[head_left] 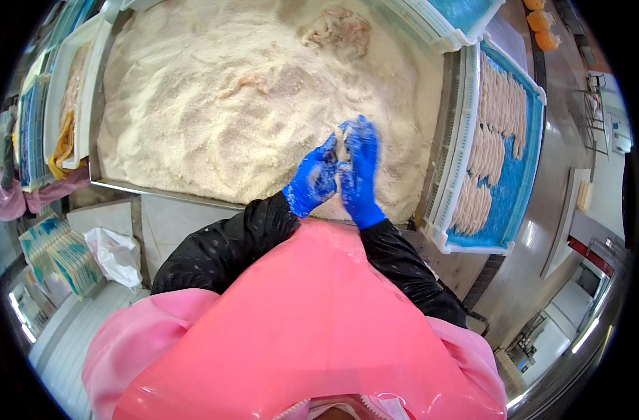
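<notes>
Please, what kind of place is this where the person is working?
Most likely a food-processing plant, at a breading station. A big steel tub of breadcrumbs lies under the gloved left hand and right hand, which press a pale piece between them, and breaded strips fill a white tray.

Left hand (pixel 314 180) and right hand (pixel 358 171) pressed together, blue-gloved, fingers closed.

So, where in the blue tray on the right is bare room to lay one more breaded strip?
The blue tray is bare along its outer side and near corner, beside the rows of strips. The inner side is crowded. Both hands press one strip.
</notes>
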